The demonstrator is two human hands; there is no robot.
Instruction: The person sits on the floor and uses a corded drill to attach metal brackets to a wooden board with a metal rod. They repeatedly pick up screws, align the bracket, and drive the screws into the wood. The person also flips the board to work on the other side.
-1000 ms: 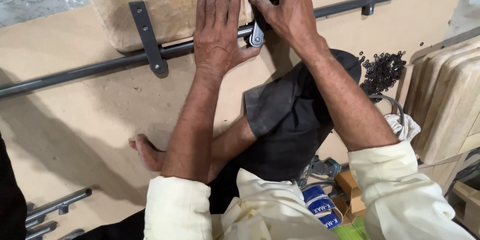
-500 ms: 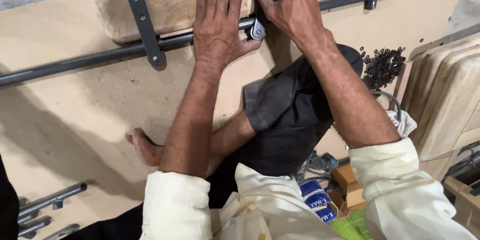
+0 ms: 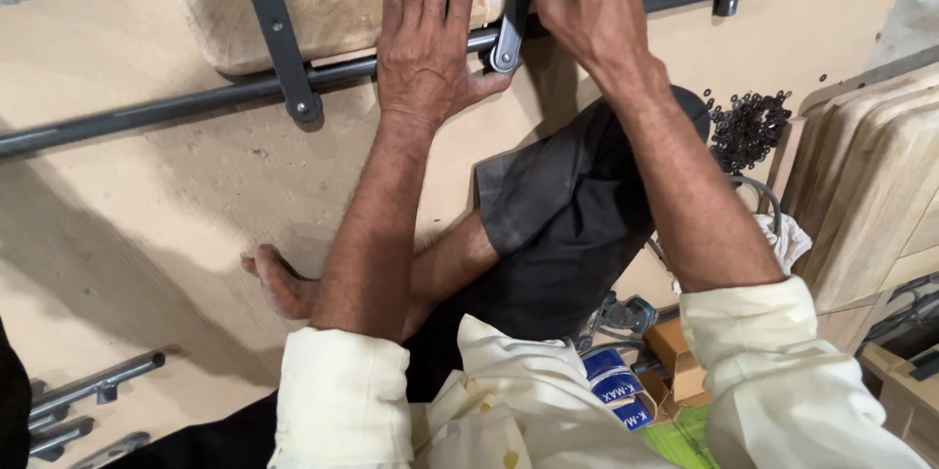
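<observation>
A pale wooden board (image 3: 333, 0) lies on the tan sheet floor, crossed by a long dark metal rod (image 3: 147, 117). A dark flat bracket (image 3: 279, 44) ties the rod to the board on the left. My left hand (image 3: 427, 34) lies flat on the board, palm down, fingers straight and holding nothing. My right hand (image 3: 587, 4) is closed over the top of a second bracket (image 3: 509, 34), just right of my left thumb. That bracket's lower end hooks over the rod. Whatever else my fingers pinch is hidden.
My bent leg in dark cloth (image 3: 567, 224) and bare foot (image 3: 279, 283) lie under my arms. A pile of small black screws (image 3: 748, 127) sits at right beside stacked wooden boards (image 3: 880, 185). Spare rods (image 3: 93, 391) lie lower left, small boxes (image 3: 616, 391) by my lap.
My right hand has slid up the second bracket, so more of its lower part shows. My left hand stays flat on the board.
</observation>
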